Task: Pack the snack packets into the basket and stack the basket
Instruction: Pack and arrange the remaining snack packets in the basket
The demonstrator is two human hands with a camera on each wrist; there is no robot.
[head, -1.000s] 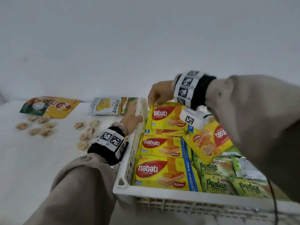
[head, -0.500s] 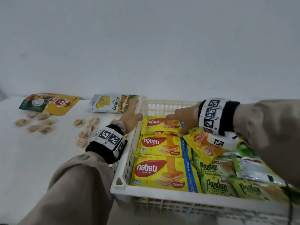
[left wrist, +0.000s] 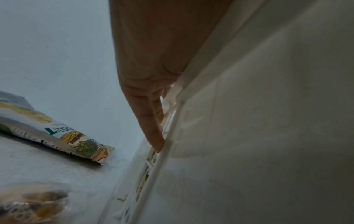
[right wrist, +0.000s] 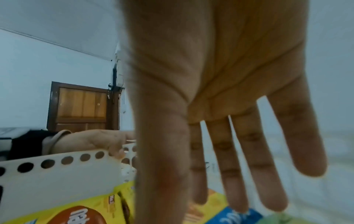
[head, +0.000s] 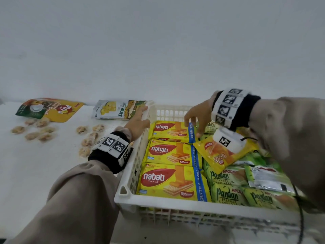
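At the upper left of the head view a yellow and green snack pouch (head: 51,109) lies flat on the white surface (head: 35,173), with small wrapped sweets (head: 37,128) scattered just below it. To its right lies a white jackfruit chips pouch (head: 119,110), and a second cluster of wrapped sweets (head: 88,136) sits below that one, near the left sleeve.

The left hand (head: 139,121) grips the left rim of the white basket (head: 133,166) near its far corner. The thumb hooks over the rim to the inside while the fingers (left wrist: 153,131) lie straight along the outer wall.

Inside the basket, three yellow Nabati wafer packets fill the left column: the nearest packet (head: 173,182) at the lower centre, the middle packet (head: 173,152) above it, and the farthest packet (head: 173,131) against the far wall, each overlapping the next. Right of them a yellow cream-cracker packet (head: 221,154) lies tilted over green Pandan cake packets (head: 226,189), which fill the right part of the basket. One packet (head: 269,178) there lies with its silver back up.

The right hand (head: 198,117) hangs over the far end of the basket, holding nothing, fingers spread apart and straight. Its fingertips (right wrist: 237,201) point down at the blue edge of the farthest wafer packet; whether they touch it cannot be told.
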